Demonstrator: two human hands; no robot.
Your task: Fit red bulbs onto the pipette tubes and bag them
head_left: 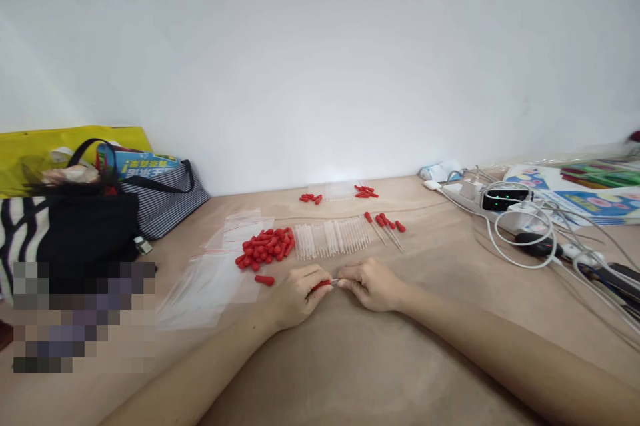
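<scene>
My left hand (299,294) pinches a red rubber bulb (321,285) near the middle of the table. Close against it, my right hand (371,285) grips a thin clear tube (335,283) whose end meets the bulb; how far it sits inside cannot be made out. A pile of red bulbs (265,247) lies beyond my left hand, with one loose bulb (265,280) nearer. Beside the pile is a row of clear tubes (333,239). Several tubes with red bulbs on them (383,220) lie to the right of the row.
Clear plastic bags (205,289) lie flat at the left, near a black bag (75,233) and a striped bag (170,203). Farther back are more tubes (340,191) and red bulbs by the wall. A power strip (467,198) with tangled white cables and printed sheets (590,203) occupy the right.
</scene>
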